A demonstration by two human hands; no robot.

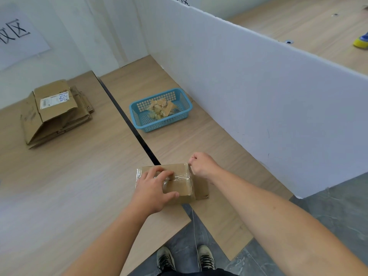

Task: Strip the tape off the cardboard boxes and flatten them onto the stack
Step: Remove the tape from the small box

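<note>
The cardboard box (180,187) sits at the worktop's (79,176) near edge. The left hand (153,188) grasps its top; the right hand (203,166) pinches the tape (180,177) at its far right corner.

A white partition (258,86) runs along the right table (179,140); the left table (69,176) meets the far wall (69,46). Grey tiled floor (328,206) lies near.

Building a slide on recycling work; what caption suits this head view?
Left hand holds a taped cardboard box while right hand pinches the tape at its end.
</note>
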